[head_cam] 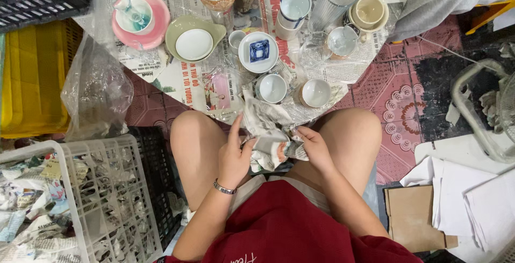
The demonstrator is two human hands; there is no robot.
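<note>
Newspaper-wrapped bundle [270, 137]: crumpled printed paper around an item hidden inside; held between the knees, above the lap, at picture centre. Left hand [234, 155]: closed on the bundle's left side, fingers upright against the paper; metal bracelet [224, 189] at the wrist. Right hand [315, 147]: gripping the bundle's right edge, fingertips pinching paper. Newspaper sheets [188, 83]: spread over the tiled floor just ahead of the knees; bearing crockery: pink saucer [155, 29] with cup, green dish [179, 29], square-patterned blue and white plate [258, 52], two white cups [272, 88] nearest the bundle. White plastic crate [115, 198]: at the left, filled with paper-wrapped pieces; yellow crate [32, 75] beyond it.
</note>
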